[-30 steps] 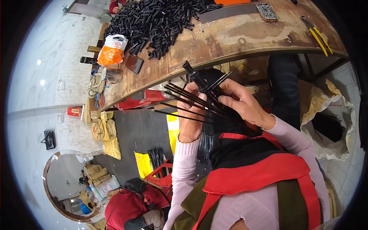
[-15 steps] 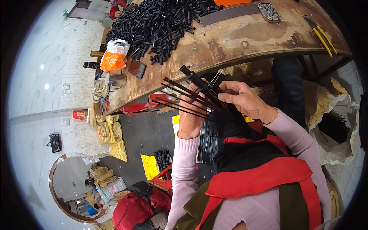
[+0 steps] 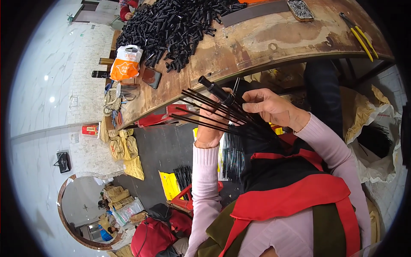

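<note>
My left hand [image 3: 209, 133] is closed around a black tubular plastic fitting [image 3: 215, 90], which tilts up and to the left above the table edge. Several thin black rods [image 3: 193, 119] fan out from beside it across my left palm, like umbrella ribs. Thin metal wires [image 3: 236, 85] stick up behind the fitting. My right hand [image 3: 269, 106] pinches with thumb and forefinger at the fitting's lower end; whatever lies between those fingertips is hidden. More of the rods run down over my dark apron [image 3: 282, 184].
On the wooden table [image 3: 274, 47] lie a heap of black tubular fittings [image 3: 171, 30], yellow-handled pliers [image 3: 361, 40], a tray of small metal pieces [image 3: 300, 10], a phone [image 3: 151, 77] and an orange-white bag [image 3: 126, 64]. A sack of black rods [image 3: 372, 171] stands right. Another person's hand [image 3: 128, 16] shows far left.
The fitting and both hands have shifted only slightly. The rods are spread a little wider, and the metal wires now stand more upright and closer together.
</note>
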A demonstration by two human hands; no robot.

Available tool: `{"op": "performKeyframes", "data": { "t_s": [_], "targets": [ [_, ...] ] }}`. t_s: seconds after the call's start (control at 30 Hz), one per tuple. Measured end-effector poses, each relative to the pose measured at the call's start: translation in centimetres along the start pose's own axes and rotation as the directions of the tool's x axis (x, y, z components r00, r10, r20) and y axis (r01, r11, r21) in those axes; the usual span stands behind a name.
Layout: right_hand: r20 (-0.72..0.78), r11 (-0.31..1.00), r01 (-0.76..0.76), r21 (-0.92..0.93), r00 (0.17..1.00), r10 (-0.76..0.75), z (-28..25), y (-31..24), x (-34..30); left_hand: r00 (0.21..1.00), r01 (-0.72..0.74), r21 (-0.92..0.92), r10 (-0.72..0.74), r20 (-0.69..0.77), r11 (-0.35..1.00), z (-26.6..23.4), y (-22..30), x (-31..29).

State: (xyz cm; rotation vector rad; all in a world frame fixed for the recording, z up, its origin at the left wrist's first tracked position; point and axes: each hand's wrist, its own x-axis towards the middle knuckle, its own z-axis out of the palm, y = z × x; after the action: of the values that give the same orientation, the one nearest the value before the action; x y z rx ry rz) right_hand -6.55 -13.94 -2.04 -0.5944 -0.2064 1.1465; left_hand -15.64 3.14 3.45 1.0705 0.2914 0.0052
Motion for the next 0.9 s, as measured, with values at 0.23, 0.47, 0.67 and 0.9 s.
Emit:
{"op": "performKeyframes", "data": {
  "t_s": [0.23, 0.47, 0.67, 0.9],
  "targets": [
    [0.097, 0.964, -0.229, 0.133, 0.971, 0.217, -1.0, -0.3, -0.2, 0.965, -0.043, 0.001, 0.042, 0.257, 0.999, -3.5, -1.8, 1.5],
    [-0.222, 0.937, 0.332, 0.105, 0.927, -0.303, 0.6, 0.9, -0.6, 0.984, -0.151, -0.289, 0.117, -0.132, 0.945, 1.5, -4.5, 2.0],
    [-0.254, 0.909, 0.417, -0.024, 0.877, -0.409, 3.5, 2.1, -1.8, 0.909, -0.309, 0.373, 0.387, -0.154, 0.875, 6.1, -0.6, -1.4],
    [-0.175, 0.885, 0.464, -0.043, 0.869, -0.463, 3.4, 1.4, -2.1, 0.905, -0.32, 0.329, 0.389, -0.171, 0.889, 6.6, -0.7, -1.7]
  ]
}}
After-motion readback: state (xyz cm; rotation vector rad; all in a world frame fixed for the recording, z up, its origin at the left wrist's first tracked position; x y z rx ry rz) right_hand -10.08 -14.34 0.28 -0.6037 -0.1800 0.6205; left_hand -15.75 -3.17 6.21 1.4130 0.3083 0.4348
